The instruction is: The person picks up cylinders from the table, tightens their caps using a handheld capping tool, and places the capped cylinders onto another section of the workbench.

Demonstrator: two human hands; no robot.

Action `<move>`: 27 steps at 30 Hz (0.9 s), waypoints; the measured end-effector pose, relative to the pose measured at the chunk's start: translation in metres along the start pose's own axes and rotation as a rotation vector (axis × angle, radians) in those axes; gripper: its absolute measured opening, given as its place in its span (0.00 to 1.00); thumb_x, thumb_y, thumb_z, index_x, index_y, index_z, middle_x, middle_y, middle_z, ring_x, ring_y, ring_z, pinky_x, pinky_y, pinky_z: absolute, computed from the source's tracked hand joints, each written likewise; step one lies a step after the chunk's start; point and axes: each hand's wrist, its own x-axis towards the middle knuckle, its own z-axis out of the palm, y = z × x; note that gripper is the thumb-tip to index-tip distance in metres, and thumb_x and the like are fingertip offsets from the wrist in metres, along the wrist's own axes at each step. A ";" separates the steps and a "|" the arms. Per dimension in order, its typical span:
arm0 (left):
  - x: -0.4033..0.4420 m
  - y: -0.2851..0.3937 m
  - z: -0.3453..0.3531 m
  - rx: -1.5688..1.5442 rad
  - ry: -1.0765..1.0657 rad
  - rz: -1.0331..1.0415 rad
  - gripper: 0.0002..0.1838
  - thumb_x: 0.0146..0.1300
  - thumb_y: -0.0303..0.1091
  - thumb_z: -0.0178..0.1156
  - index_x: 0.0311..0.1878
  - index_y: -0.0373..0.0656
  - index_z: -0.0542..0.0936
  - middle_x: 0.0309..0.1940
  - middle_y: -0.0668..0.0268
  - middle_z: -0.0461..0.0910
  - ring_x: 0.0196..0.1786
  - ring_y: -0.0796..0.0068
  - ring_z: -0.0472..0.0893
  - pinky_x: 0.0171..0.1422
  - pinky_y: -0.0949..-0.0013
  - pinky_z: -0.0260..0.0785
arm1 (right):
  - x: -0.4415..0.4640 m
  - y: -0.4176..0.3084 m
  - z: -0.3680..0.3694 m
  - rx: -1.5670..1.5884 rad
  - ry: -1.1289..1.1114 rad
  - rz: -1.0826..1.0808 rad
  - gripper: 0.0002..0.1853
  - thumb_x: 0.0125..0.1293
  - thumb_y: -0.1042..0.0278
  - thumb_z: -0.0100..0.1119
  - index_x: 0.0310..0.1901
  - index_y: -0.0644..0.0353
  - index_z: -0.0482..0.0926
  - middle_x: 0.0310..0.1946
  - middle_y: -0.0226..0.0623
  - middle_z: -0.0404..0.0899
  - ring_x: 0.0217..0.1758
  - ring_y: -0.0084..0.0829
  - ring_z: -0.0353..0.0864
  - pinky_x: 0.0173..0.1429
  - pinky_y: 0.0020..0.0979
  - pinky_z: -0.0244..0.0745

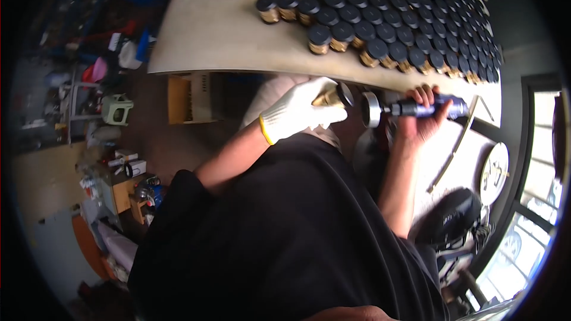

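My left hand (303, 107), in a white knitted glove with a yellow cuff edge, is closed around a small jar (326, 97) with a black lid. The jar lies tilted, lid toward the right. My bare right hand (423, 113) grips a purple-grey power tool (431, 107) with a round, cup-shaped head (372, 110). That head faces the jar's lid, with a small gap between them. Both hands are just below the table's front edge, above my lap.
On the pale table (220, 35) stand many black-lidded jars (392, 18), packed closely on the right, with a smaller group at upper left. A cardboard box (181, 98) is under the table. A green stool (117, 109) stands left; a black seat (449, 217) is lower right.
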 end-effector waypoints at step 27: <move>0.032 -0.046 0.040 0.586 -0.243 0.109 0.20 0.61 0.50 0.70 0.37 0.41 0.79 0.27 0.57 0.82 0.30 0.55 0.81 0.37 0.59 0.72 | 0.003 -0.011 -0.012 -0.216 0.031 0.041 0.13 0.75 0.56 0.57 0.44 0.58 0.73 0.31 0.30 0.68 0.30 0.24 0.68 0.44 0.33 0.68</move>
